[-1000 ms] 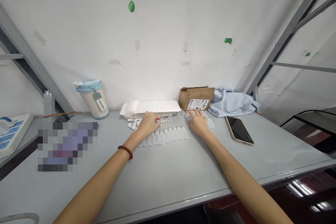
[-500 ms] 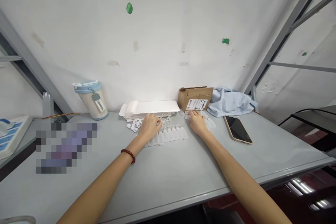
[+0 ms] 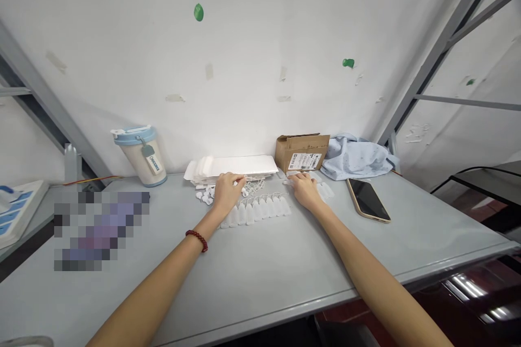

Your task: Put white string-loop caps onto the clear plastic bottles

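Thumb and fingertips of my left hand (image 3: 228, 194) are pinched together above a tangle of white strings (image 3: 255, 187). One white string seems to run from the fingertips. My right hand (image 3: 306, 191) rests with its fingers spread on loose translucent tags (image 3: 325, 191) in front of the cardboard box. Between the hands, a row of several translucent, rounded tags (image 3: 260, 209) lies on the table, each with a string at its top end. Small white plastic pieces (image 3: 204, 195) are heaped left of my left hand, which partly covers them.
Behind the hands lies a stack of white paper sleeves (image 3: 244, 165). A cardboard box (image 3: 303, 152), a light blue cloth (image 3: 358, 158) and a phone (image 3: 368, 199) are to the right. A blue-lidded cup (image 3: 142, 157) stands left, near a blurred-out purple item (image 3: 108, 227).
My left hand has risen slightly and moved back and left off the string tangle, fingers pinched. My right hand stays almost where it was.
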A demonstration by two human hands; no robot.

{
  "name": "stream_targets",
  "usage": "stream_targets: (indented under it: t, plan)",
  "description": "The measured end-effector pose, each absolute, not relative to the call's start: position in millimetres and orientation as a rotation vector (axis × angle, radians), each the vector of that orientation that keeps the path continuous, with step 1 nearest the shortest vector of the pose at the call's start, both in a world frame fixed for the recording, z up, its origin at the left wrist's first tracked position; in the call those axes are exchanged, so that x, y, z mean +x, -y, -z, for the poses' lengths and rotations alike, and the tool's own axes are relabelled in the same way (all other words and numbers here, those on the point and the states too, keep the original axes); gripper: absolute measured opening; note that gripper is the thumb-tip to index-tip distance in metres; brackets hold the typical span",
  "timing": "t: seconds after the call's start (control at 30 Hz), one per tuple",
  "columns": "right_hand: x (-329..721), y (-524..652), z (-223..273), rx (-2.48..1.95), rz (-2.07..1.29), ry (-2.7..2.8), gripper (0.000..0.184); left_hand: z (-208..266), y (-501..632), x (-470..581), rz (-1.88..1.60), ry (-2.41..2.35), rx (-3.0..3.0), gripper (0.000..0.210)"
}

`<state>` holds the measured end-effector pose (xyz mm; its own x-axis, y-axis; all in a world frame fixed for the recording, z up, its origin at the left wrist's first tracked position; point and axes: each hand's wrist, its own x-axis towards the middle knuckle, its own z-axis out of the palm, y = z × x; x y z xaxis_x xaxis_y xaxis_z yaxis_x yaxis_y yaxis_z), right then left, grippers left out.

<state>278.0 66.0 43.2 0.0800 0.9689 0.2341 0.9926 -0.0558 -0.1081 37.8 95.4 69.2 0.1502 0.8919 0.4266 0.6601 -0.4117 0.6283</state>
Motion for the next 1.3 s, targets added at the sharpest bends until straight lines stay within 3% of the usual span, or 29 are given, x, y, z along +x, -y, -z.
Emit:
stream_targets:
  t: [0.37, 0.5, 0.67, 0.8, 1.13, 1.3]
  plan:
    - [268.3, -56.7, -55.0, -1.961, 0.064, 1.837, 0.039, -86.3, -55.3, 17.6, -1.122, -1.355, 1.685, 0.032]
    - [248.4, -45.1, -63.1, -1.73, -0.139, 1.904, 0.032, -87.8, -46.1, 11.2, -1.036, -1.289, 1.466, 0.03]
    - [217.7, -23.7, -72.2, -1.241, -0.737, 1.754, 0.023, -89.9, -37.6, 19.1, -0.979, -1.081, 1.379, 0.026]
    - [205.6, -10.7, -80.8, -1.099, -1.011, 1.7, 0.022, -89.4, -28.2, 25.7, -0.958, -1.024, 1.388, 0.026]
    - [205.2, -5.2, -90.8, -1.031, -1.195, 1.662, 0.026, -90.3, -25.3, 26.7, -0.954, -0.978, 1.303, 0.028]
    - [205.4, -5.4, -89.3, -0.989, -1.257, 1.609, 0.025, -89.8, -24.6, 30.0, -1.138, -1.073, 1.422, 0.022]
